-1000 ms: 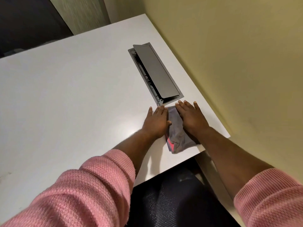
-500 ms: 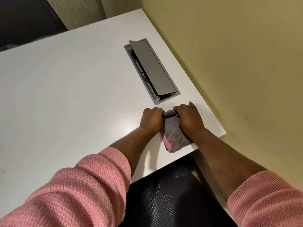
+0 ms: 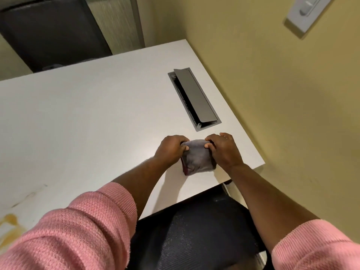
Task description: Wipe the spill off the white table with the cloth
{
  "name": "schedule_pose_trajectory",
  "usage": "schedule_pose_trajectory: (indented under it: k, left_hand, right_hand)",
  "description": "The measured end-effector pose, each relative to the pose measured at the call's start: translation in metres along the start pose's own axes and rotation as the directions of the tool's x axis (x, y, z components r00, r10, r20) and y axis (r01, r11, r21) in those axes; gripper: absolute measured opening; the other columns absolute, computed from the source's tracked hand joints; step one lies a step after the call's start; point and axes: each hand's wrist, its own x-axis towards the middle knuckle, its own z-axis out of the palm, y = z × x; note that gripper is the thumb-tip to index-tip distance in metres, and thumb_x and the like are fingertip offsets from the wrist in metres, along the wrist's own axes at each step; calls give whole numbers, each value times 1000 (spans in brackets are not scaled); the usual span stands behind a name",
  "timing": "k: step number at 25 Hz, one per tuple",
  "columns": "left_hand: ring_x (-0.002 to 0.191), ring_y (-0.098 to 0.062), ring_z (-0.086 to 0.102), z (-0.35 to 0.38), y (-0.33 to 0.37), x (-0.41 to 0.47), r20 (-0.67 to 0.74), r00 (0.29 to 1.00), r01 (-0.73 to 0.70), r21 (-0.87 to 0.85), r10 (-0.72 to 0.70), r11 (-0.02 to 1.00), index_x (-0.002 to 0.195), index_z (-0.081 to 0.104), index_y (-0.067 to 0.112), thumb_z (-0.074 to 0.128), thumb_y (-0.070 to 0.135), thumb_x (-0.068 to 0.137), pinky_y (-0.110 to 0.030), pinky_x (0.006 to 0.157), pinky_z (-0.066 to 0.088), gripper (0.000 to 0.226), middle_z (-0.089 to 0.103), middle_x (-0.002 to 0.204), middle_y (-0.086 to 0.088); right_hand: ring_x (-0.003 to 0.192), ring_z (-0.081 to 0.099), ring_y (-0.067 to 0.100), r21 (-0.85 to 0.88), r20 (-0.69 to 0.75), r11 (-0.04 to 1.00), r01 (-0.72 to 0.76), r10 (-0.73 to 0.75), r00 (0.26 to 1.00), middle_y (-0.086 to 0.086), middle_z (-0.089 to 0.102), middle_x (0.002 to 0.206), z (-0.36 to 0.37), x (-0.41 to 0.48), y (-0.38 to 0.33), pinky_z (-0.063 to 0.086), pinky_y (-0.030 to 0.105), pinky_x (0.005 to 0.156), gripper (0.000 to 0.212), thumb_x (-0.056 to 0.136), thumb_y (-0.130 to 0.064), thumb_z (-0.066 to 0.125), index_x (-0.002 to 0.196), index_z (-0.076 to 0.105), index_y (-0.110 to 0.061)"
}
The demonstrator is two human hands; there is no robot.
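Cloth [image 3: 197, 158]: grey, folded into a small thick bundle with a dark red edge showing at its left side; it sits on the desk near the front right corner, just in front of the cable box.
Desk [image 3: 93, 121]: white, flat top; its right edge runs close along the yellow wall.
Left hand [image 3: 171, 149]: closed on the cloth's left far corner, fingers curled over the top and thumb pressed against the fabric.
Right hand [image 3: 224, 150]: closed on the cloth's right far corner, fingers bent over the edge, thumb tip against the grey fabric.
Hands together: one on each side of the bundle, gripping it between them, knuckles up; the near end of the cloth lies free on the desk.
Spill [image 3: 9, 224]: a yellow-brown stain at the far left front of the desk, partly cut off by the picture's edge and partly hidden by the left sleeve; well apart from the cloth.
Smudges [image 3: 29, 195]: faint dark streaks on the desk just beyond the spill.
Cable box [image 3: 194, 99]: grey metal slot set into the desk, its lid tilted up along the right side; just beyond the hands.
Sleeves [image 3: 81, 230]: pink knit, pushed up so both forearms are bare.
Chair [image 3: 194, 230]: dark mesh seat below the desk's front edge, between the arms.
Wall [image 3: 282, 94]: yellow, with a white switch plate [image 3: 307, 10] at upper right.
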Motion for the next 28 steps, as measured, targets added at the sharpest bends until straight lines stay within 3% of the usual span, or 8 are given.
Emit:
schedule_pose_trajectory:
  k: [4, 14, 22, 28]
  left_hand:
    - [96, -18, 70, -57, -13, -53, -39, 999, -2, -53, 0, 999, 102, 79, 22, 68, 14, 90, -39, 89, 57, 18, 79, 100, 5]
    - [93, -20, 70, -191, -99, -209, -124, 991, -43, -29, 39, 999, 97, 80, 18, 71, 12, 90, -42, 86, 58, 13, 75, 95, 3]
    - [95, -15, 65, -268, -224, -346, -168, 982, 73, -65, -83, 995, 105, 78, 18, 75, 12, 85, -29, 81, 49, 21, 74, 100, 3]
    - [96, -18, 66, -288, -308, -435, -173, 967, 175, -68, -185, 982, 106, 80, 18, 76, 16, 87, -35, 85, 55, 19, 76, 104, 0]
  right_hand:
    - [128, 45, 31, 30, -23, 999, -11, 11, 1000, 8, 71, 115, -6, -19, -68, 39, 32, 91, 23, 101, -18, 60, 122, 70, -20]
    - [118, 48, 32, 30, -66, 988, 152, -150, 986, 0, 71, 112, 29, -82, -268, 42, 33, 89, 23, 97, -10, 63, 116, 70, -19]
    - [108, 53, 35, -34, 23, 954, 299, -299, 954, 3, 63, 115, 123, -144, -422, 45, 37, 92, 24, 93, -6, 67, 114, 69, -17]
    - [102, 58, 36, -37, 185, 917, 396, -384, 905, 5, 64, 113, 188, -186, -503, 40, 38, 93, 23, 89, -5, 68, 110, 69, -16]
